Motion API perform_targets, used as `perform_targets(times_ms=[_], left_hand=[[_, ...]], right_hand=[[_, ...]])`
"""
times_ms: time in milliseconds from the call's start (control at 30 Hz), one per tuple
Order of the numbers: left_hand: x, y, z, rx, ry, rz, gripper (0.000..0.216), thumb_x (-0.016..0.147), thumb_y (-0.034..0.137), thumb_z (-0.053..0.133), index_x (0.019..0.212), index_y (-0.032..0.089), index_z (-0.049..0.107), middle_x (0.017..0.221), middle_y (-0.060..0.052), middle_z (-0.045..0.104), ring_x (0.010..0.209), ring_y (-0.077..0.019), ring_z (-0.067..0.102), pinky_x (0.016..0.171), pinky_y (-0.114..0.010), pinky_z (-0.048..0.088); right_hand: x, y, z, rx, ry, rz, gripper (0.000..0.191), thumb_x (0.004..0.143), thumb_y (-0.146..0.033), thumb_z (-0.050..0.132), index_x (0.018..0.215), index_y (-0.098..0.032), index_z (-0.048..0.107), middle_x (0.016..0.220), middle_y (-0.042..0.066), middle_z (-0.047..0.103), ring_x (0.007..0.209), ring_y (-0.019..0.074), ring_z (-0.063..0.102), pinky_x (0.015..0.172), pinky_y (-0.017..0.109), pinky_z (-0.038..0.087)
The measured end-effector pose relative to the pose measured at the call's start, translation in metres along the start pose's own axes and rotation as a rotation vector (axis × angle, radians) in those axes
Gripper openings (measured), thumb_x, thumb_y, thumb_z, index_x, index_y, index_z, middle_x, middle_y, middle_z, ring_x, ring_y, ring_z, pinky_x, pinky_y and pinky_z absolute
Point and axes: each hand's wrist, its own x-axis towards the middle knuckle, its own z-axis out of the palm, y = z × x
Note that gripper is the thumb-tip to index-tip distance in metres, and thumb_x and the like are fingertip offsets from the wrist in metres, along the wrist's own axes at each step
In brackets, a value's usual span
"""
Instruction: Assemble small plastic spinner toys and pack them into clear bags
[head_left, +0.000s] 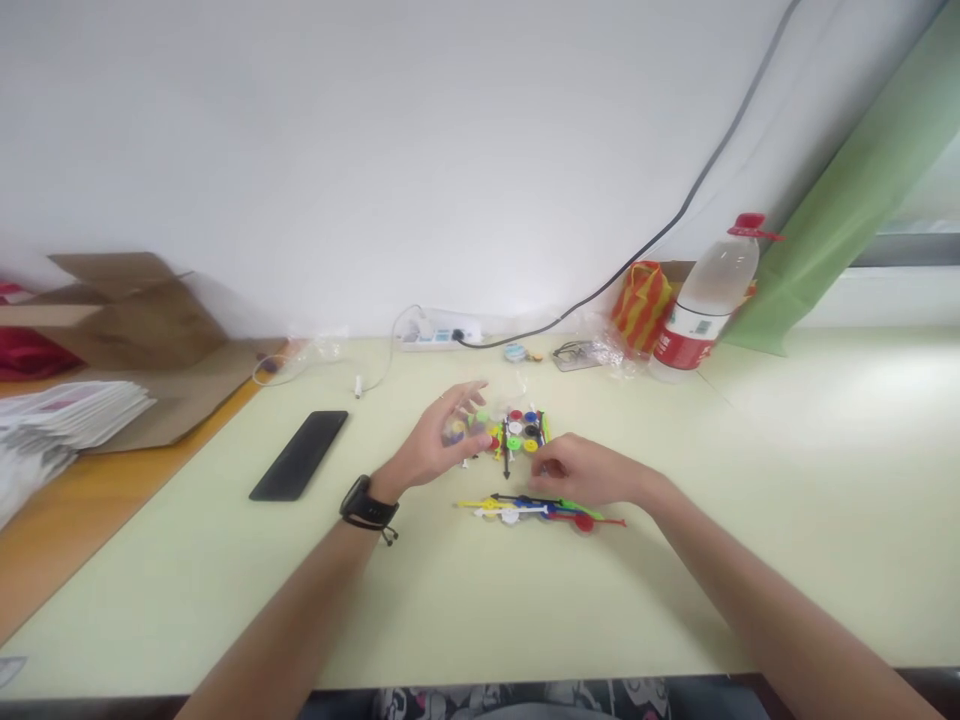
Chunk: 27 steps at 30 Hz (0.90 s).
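Note:
A small heap of coloured plastic pieces [523,430], round discs in red, blue, green, yellow and black, lies mid-table. In front of it lies a row of thin coloured sticks with round ends [540,510]. My left hand [439,440], with a black watch on the wrist, hovers at the heap's left side, fingers curled loosely around several small coloured pieces. My right hand [581,470] rests just right of the heap and behind the sticks, fingers pinched together low at the table; what they grip is too small to make out.
A black phone [300,455] lies flat to the left. At the wall stand a water bottle [705,300] with a red cap, a red-yellow striped bag [641,305], a white power strip [442,330] with cables, and plastic wrappers. Cardboard [142,320] and stacked papers [60,415] are far left.

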Motion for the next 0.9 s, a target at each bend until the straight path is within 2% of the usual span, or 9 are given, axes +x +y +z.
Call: perform_targets(times_ms=[133, 333, 433, 533, 600, 700, 800, 900], left_hand=[[-0.007, -0.005, 0.006, 0.002, 0.037, 0.01, 0.066, 0.09, 0.046, 0.072, 0.147, 0.024, 0.049, 0.129, -0.012, 0.059, 0.114, -0.0263, 0.059, 0.1, -0.041, 0.049], [-0.01, -0.001, 0.01, 0.019, 0.01, 0.005, 0.066, 0.089, 0.047, 0.073, 0.144, 0.021, 0.048, 0.131, -0.012, 0.058, 0.116, -0.0273, 0.059, 0.103, -0.042, 0.047], [-0.01, 0.006, 0.011, 0.029, -0.004, 0.012, 0.067, 0.088, 0.047, 0.074, 0.144, 0.021, 0.047, 0.132, -0.012, 0.058, 0.119, -0.0286, 0.058, 0.106, -0.043, 0.045], [-0.011, 0.012, 0.009, 0.009, -0.021, -0.002, 0.069, 0.086, 0.047, 0.076, 0.142, 0.021, 0.047, 0.133, -0.013, 0.057, 0.123, -0.03, 0.057, 0.107, -0.044, 0.044], [-0.012, 0.016, 0.007, -0.025, -0.069, -0.032, 0.069, 0.085, 0.047, 0.077, 0.141, 0.02, 0.047, 0.136, -0.014, 0.056, 0.126, -0.0306, 0.055, 0.109, -0.044, 0.043], [-0.012, 0.02, 0.004, -0.075, -0.145, -0.074, 0.071, 0.084, 0.047, 0.078, 0.142, 0.02, 0.047, 0.14, -0.014, 0.054, 0.13, -0.0312, 0.053, 0.112, -0.045, 0.04], [-0.011, 0.022, 0.003, -0.14, -0.192, -0.098, 0.07, 0.086, 0.048, 0.077, 0.144, 0.022, 0.048, 0.139, -0.012, 0.057, 0.128, -0.031, 0.055, 0.111, -0.046, 0.04], [-0.011, 0.019, 0.003, -0.277, -0.258, -0.137, 0.067, 0.087, 0.049, 0.074, 0.144, 0.024, 0.048, 0.135, -0.011, 0.061, 0.125, -0.0308, 0.058, 0.108, -0.046, 0.043]], right_hand=[[0.001, 0.006, 0.009, 0.034, -0.007, 0.06, 0.023, 0.087, -0.032, 0.064, 0.07, -0.017, 0.062, 0.063, -0.003, 0.055, 0.057, 0.0109, 0.043, 0.053, 0.025, 0.03], [-0.005, 0.023, 0.008, 0.196, 0.013, 0.025, 0.022, 0.089, -0.032, 0.056, 0.072, -0.017, 0.06, 0.065, -0.003, 0.052, 0.06, 0.012, 0.043, 0.056, 0.026, 0.034], [-0.011, 0.03, -0.004, 0.297, 0.069, 0.052, 0.026, 0.089, -0.039, 0.057, 0.075, -0.017, 0.061, 0.067, -0.001, 0.053, 0.062, 0.0131, 0.045, 0.057, 0.026, 0.037], [-0.02, 0.039, -0.017, 0.417, 0.218, 0.106, 0.023, 0.086, -0.039, 0.061, 0.079, -0.017, 0.063, 0.066, -0.002, 0.054, 0.061, 0.0126, 0.046, 0.055, 0.026, 0.037], [-0.026, 0.045, -0.025, 0.558, 0.341, 0.12, 0.019, 0.084, -0.037, 0.064, 0.081, -0.018, 0.063, 0.059, -0.005, 0.05, 0.053, 0.0104, 0.041, 0.05, 0.024, 0.033], [-0.031, 0.048, -0.041, 0.8, 0.528, 0.052, 0.018, 0.083, -0.036, 0.069, 0.083, -0.019, 0.062, 0.048, -0.008, 0.044, 0.042, 0.0081, 0.033, 0.042, 0.023, 0.024], [-0.033, 0.035, -0.066, 0.909, 0.626, -0.063, 0.018, 0.081, -0.034, 0.075, 0.085, -0.02, 0.065, 0.053, -0.005, 0.055, 0.039, 0.008, 0.04, 0.037, 0.022, 0.026], [-0.03, 0.009, -0.094, 0.887, 0.622, -0.164, 0.016, 0.08, -0.031, 0.079, 0.086, -0.02, 0.068, 0.064, -0.001, 0.066, 0.044, 0.0088, 0.052, 0.04, 0.023, 0.04]])
